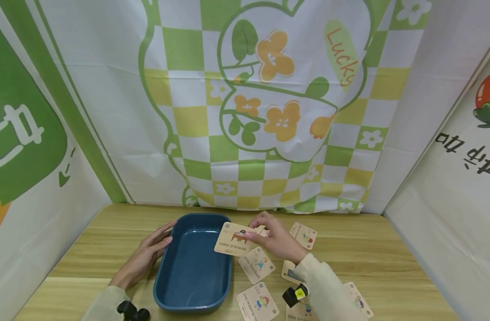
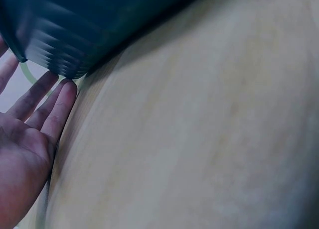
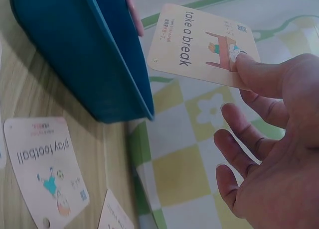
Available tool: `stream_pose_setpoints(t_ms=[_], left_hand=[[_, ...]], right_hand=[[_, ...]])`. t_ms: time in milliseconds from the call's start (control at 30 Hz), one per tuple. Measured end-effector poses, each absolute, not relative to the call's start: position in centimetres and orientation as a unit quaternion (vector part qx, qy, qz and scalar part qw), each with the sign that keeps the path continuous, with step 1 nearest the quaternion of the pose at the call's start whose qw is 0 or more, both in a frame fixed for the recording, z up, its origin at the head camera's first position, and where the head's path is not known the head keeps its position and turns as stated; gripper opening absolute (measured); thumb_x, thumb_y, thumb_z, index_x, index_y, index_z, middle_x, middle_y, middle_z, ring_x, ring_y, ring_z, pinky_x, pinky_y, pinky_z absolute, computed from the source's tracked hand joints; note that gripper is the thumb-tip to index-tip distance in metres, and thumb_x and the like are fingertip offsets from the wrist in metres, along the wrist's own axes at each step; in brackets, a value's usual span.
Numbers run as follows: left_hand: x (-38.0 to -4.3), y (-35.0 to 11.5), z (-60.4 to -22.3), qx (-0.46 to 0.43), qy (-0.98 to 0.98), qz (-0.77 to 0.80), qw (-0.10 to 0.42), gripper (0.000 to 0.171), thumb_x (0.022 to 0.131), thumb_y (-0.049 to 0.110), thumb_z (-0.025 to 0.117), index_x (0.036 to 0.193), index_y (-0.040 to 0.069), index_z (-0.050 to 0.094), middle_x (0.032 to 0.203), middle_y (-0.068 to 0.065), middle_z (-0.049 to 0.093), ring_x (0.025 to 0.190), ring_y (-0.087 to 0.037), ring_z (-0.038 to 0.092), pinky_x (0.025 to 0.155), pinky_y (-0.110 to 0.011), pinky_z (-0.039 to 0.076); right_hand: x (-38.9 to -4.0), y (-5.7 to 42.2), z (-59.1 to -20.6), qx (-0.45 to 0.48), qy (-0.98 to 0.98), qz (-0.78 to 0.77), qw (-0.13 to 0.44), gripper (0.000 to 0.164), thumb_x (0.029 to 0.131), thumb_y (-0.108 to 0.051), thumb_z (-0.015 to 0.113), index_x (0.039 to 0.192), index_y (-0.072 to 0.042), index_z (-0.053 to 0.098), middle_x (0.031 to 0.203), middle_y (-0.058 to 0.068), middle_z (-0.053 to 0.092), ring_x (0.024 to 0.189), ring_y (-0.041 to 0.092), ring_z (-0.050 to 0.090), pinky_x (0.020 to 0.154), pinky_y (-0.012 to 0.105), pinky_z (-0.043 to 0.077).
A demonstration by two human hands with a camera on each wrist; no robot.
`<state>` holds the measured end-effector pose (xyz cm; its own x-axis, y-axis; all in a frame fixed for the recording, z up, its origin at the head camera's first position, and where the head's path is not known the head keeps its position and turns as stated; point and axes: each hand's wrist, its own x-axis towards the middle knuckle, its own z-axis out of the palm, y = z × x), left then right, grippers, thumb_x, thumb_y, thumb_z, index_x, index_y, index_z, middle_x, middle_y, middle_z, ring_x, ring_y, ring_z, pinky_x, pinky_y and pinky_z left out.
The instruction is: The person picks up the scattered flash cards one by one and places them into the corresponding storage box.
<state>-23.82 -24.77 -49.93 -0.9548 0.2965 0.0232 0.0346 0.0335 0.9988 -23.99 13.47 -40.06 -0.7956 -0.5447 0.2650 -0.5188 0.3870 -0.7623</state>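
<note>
While the left hand (image 1: 146, 255) rests spread fingers against a blue tray (image 1: 194, 269), its floor in view, the right hand (image 1: 280, 240) clamps its fingers on a "take a break" card (image 1: 228, 239) at the tray's right rim, long axis roughly crosswise to the tray's, lettering toward the near end.

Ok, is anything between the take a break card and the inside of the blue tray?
Nothing visible. The right hand holds the card above the right rim of the blue tray; the left hand touches its opposite side, out of the way.
</note>
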Motion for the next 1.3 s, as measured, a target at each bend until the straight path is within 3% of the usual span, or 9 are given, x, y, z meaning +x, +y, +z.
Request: stream_pose_setpoints(t_ms=[167, 433, 633, 833, 967, 1133, 1300], left_hand=[[-23.7, -24.7, -49.9, 0.124, 0.71, 0.687, 0.095, 0.061, 0.11, 0.026, 0.047, 0.162, 0.007, 0.021, 0.164, -0.028, 0.014, 0.121, 0.007, 0.048, 0.098, -0.018, 0.046], [-23.8, -24.7, -50.0, 0.114, 0.714, 0.684, 0.095, 0.062, 0.11, 0.027, 0.048, 0.162, 0.008, 0.022, 0.164, -0.026, 0.015, 0.12, 0.008, 0.049, 0.097, -0.018, 0.047], [-23.8, -24.6, -50.0, 0.112, 0.717, 0.682, 0.092, 0.061, 0.11, 0.027, 0.048, 0.162, 0.008, 0.023, 0.164, -0.026, 0.015, 0.12, 0.008, 0.048, 0.097, -0.018, 0.046], [-23.8, -24.6, -49.9, 0.108, 0.719, 0.681, 0.09, 0.062, 0.109, 0.028, 0.048, 0.162, 0.008, 0.023, 0.165, -0.026, 0.015, 0.121, 0.007, 0.048, 0.097, -0.018, 0.046], [-23.8, -24.6, -50.0, 0.103, 0.722, 0.678, 0.095, 0.063, 0.109, 0.03, 0.048, 0.162, 0.009, 0.022, 0.164, -0.026, 0.016, 0.124, 0.002, 0.047, 0.097, -0.018, 0.046], [-23.9, -24.6, -50.0, 0.097, 0.725, 0.675, 0.097, 0.063, 0.109, 0.031, 0.049, 0.162, 0.01, 0.023, 0.165, -0.023, 0.016, 0.123, 0.005, 0.047, 0.097, -0.017, 0.045], [-23.8, -24.6, -50.0, 0.105, 0.722, 0.677, 0.092, 0.062, 0.109, 0.03, 0.048, 0.162, 0.008, 0.023, 0.164, -0.026, 0.016, 0.122, 0.005, 0.047, 0.098, -0.017, 0.045]], right_hand=[[-24.0, 12.4, -40.0, -0.326, 0.834, -0.444, 0.021, 0.011, 0.099, -0.022, 0.068, 0.1, -0.011, 0.07, 0.105, 0.001, 0.056, 0.098, 0.022, 0.05, 0.083, 0.037, 0.038], [-23.9, 10.8, -39.9, -0.324, 0.828, -0.456, 0.039, 0.011, 0.099, -0.023, 0.068, 0.099, -0.012, 0.07, 0.104, -0.001, 0.054, 0.099, 0.02, 0.05, 0.081, 0.037, 0.042], [-23.9, 9.8, -40.3, -0.334, 0.829, -0.447, 0.041, 0.01, 0.099, -0.022, 0.068, 0.096, -0.013, 0.069, 0.105, -0.001, 0.054, 0.1, 0.019, 0.051, 0.087, 0.039, 0.045], [-23.8, 9.2, -41.0, -0.332, 0.831, -0.443, 0.049, 0.009, 0.098, -0.022, 0.069, 0.093, -0.014, 0.068, 0.106, -0.003, 0.055, 0.108, 0.025, 0.054, 0.097, 0.046, 0.044], [-23.8, 8.9, -41.3, -0.333, 0.833, -0.438, 0.052, 0.011, 0.098, -0.022, 0.069, 0.09, -0.015, 0.066, 0.104, -0.004, 0.055, 0.109, 0.027, 0.054, 0.097, 0.045, 0.044], [-23.7, 8.7, -41.6, -0.336, 0.832, -0.438, 0.051, 0.011, 0.097, -0.019, 0.071, 0.089, -0.014, 0.066, 0.102, -0.003, 0.053, 0.107, 0.031, 0.055, 0.098, 0.051, 0.044], [-23.5, 8.6, -42.3, -0.331, 0.837, -0.431, 0.059, 0.011, 0.097, -0.022, 0.071, 0.089, -0.016, 0.065, 0.104, -0.004, 0.052, 0.108, 0.027, 0.054, 0.097, 0.043, 0.044]])
